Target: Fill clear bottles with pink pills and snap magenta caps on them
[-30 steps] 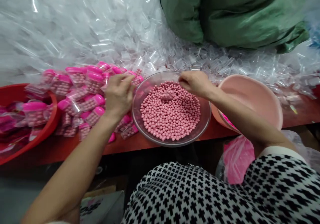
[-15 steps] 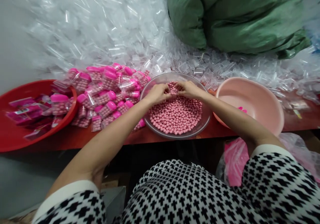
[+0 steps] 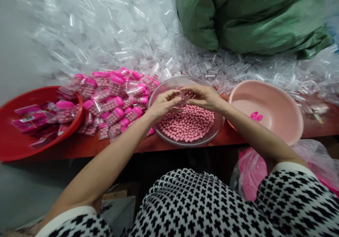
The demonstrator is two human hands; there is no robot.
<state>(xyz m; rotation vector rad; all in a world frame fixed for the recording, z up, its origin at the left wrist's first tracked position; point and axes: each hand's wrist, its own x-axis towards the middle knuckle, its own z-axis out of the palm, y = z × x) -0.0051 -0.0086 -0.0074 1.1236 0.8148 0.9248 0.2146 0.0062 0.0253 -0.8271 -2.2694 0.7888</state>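
Over the bowl point(image 3: 189, 144), a clear plastic container point(image 3: 182, 100) with pink beads showing through it is between my two hands. My left hand point(image 3: 165, 103) grips it from the left with bent fingers. From the right, my right hand point(image 3: 205, 96) curls its fingers round its other side, hiding part of it. Loose pink beads point(image 3: 188, 124) fill much of the bowl just below my hands. Immediately left of the bowl lies a heap of bead-filled containers with bright pink caps point(image 3: 113, 104).
Far left stands a red basin point(image 3: 16, 152) holding pink packages. A peach basin point(image 3: 280, 106) with several small pink caps point(image 3: 256, 116) is on the right. Empty clear containers point(image 3: 106, 29) pile up behind, under a large green sack point(image 3: 246, 18). The red table's front edge point(image 3: 148, 146) runs before me.
My hands have lifted slightly from the beads, bringing the container up and nearer. My right hand has turned and moved in over the container. The pink caps in the peach basin show more fully.
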